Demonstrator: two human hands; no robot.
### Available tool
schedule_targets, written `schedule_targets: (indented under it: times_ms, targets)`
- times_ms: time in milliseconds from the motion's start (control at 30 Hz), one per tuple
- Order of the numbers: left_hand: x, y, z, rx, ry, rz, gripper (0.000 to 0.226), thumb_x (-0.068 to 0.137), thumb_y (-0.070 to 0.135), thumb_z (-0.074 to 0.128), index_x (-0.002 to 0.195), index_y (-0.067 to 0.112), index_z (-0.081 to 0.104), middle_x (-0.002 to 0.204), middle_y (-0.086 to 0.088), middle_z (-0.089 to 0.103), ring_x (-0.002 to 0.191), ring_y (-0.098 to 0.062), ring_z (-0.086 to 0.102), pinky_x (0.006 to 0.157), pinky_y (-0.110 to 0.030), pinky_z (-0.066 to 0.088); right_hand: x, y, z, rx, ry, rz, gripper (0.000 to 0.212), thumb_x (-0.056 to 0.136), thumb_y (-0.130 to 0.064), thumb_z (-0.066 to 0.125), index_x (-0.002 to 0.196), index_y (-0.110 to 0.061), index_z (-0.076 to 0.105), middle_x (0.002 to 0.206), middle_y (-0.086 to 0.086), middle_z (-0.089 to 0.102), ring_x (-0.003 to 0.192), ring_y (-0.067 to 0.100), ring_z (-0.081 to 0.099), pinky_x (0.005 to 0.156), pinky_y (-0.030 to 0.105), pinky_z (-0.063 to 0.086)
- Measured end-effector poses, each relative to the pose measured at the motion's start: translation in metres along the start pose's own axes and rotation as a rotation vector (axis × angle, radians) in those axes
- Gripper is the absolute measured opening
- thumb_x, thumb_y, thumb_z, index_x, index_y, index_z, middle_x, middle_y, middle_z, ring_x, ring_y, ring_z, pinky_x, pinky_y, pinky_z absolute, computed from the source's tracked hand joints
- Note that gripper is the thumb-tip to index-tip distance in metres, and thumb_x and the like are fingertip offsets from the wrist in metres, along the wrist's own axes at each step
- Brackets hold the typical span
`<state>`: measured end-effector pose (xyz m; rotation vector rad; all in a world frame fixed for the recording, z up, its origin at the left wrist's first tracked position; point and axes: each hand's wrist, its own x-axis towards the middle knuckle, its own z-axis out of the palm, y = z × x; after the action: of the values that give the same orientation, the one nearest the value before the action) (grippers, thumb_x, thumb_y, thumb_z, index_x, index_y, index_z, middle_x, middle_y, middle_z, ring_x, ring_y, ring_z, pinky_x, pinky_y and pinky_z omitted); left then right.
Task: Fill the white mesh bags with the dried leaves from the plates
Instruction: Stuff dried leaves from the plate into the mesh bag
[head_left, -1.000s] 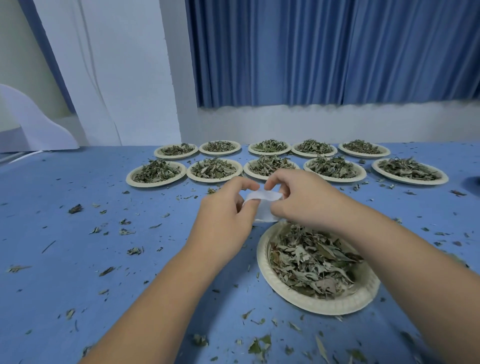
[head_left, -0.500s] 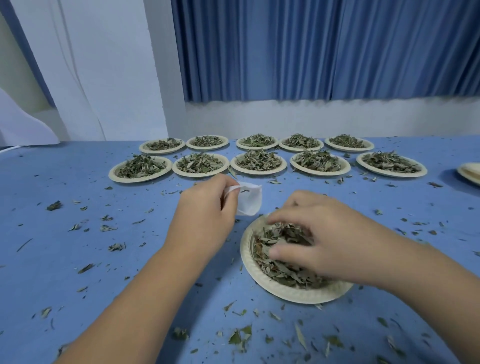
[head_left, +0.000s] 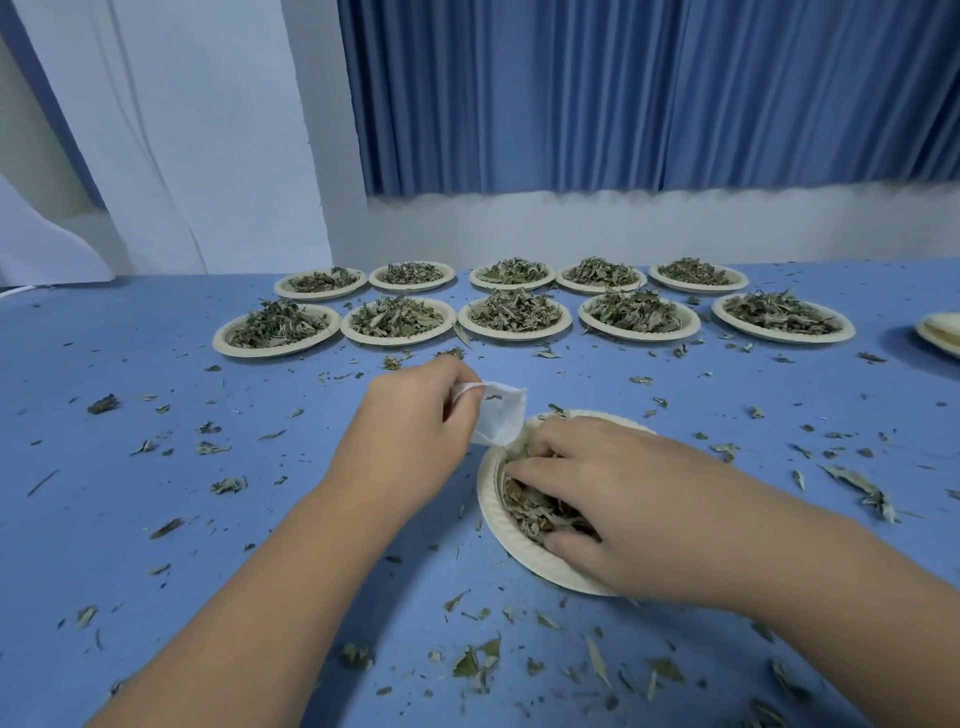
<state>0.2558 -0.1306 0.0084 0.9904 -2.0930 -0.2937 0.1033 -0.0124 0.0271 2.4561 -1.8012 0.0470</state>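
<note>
My left hand (head_left: 410, 431) pinches the top edge of a small white mesh bag (head_left: 500, 420), which hangs just above the far left rim of the near paper plate (head_left: 514, 551). That plate holds dried leaves (head_left: 535, 512). My right hand (head_left: 618, 499) lies over the plate with its fingers curled into the leaf pile, gripping a bunch. Most of the plate's contents are hidden beneath this hand.
Two rows of paper plates heaped with dried leaves (head_left: 511, 312) stand across the far part of the blue table (head_left: 156, 519). A stack of bare plates (head_left: 943, 332) sits at the right edge. Loose leaf scraps litter the table all around.
My right hand let go of the bag, dropped onto the near plate and dug into the leaves. The left hand keeps hold of the bag alone.
</note>
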Motion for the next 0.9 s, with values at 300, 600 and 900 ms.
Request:
schedule_targets:
  times_ms: [300, 600, 900]
  targets:
    - [-0.002, -0.002, 0.001, -0.039, -0.030, 0.003, 0.015, 0.093, 0.023, 0.058, 0.079, 0.027, 0.063, 0.048, 0.017, 0.048, 0.056, 0.003, 0.049, 0.055, -0.013, 0.038, 0.006, -0.001, 0.004, -0.058, -0.049, -0.011, 0.038, 0.093, -0.040, 0.055, 0.127, -0.027, 0.046, 0.118, -0.009, 0.045, 0.108, 0.013, 0.046, 0.088, 0.035, 0.049]
    - [-0.003, -0.001, 0.002, -0.036, -0.058, 0.020, 0.015, 0.094, 0.023, 0.056, 0.082, 0.034, 0.058, 0.055, 0.025, 0.053, 0.054, -0.002, 0.050, 0.057, -0.019, 0.039, 0.006, -0.003, -0.003, -0.048, -0.025, -0.008, 0.006, 0.093, -0.023, 0.046, 0.090, -0.019, 0.050, 0.082, -0.011, 0.042, 0.083, 0.015, 0.049, 0.073, 0.033, 0.048]
    - [-0.003, 0.000, 0.002, -0.032, -0.065, 0.019, 0.017, 0.094, 0.024, 0.056, 0.085, 0.039, 0.056, 0.055, 0.018, 0.052, 0.049, -0.007, 0.047, 0.050, -0.030, 0.041, -0.002, 0.017, -0.010, 0.367, 0.125, 0.133, 0.015, 0.088, -0.034, 0.061, 0.102, -0.041, 0.064, 0.090, -0.023, 0.059, 0.078, -0.011, 0.048, 0.068, 0.011, 0.038]
